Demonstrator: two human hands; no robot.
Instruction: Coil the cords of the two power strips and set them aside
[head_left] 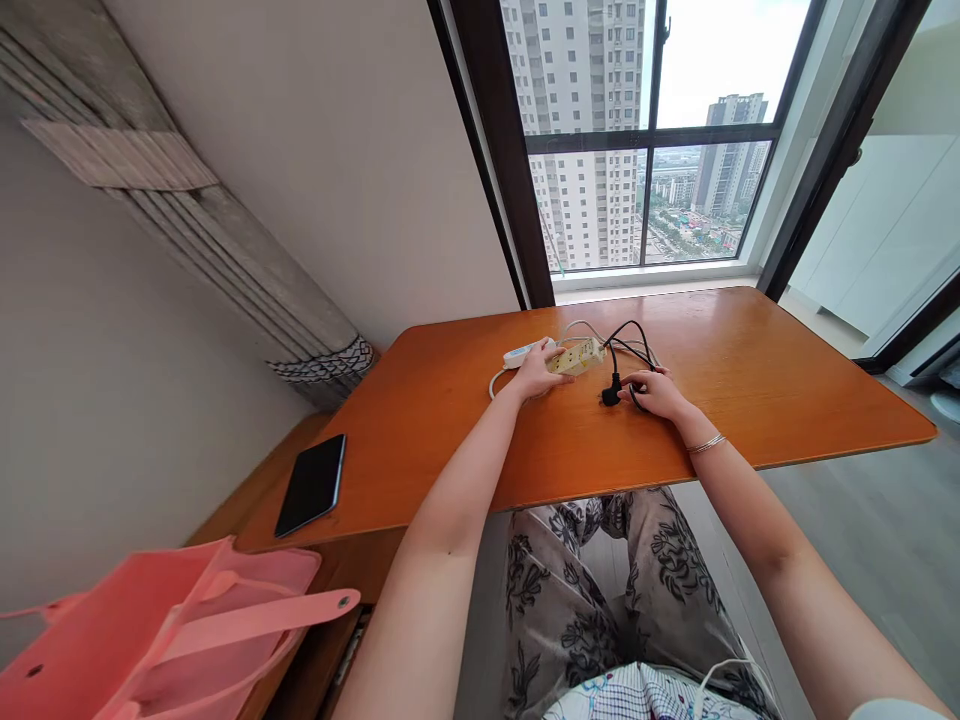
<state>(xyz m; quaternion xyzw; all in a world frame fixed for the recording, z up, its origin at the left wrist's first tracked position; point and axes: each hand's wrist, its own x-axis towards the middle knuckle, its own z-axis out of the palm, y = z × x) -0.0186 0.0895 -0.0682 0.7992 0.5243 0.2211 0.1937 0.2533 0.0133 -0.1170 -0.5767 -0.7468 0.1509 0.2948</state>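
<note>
A cream-coloured power strip lies across the middle of the wooden table, and my left hand is closed around its left end. Just beyond that hand shows part of a second, white power strip with a white cord. From the cream strip a black cord loops up and to the right. My right hand has its fingers closed on this black cord, right beside a black plug. The fingers hide some of the cord.
The wooden table stands before a window. A black tablet lies at its left edge. Lower left is a pink bag with a strap. A tied grey curtain hangs along the left wall.
</note>
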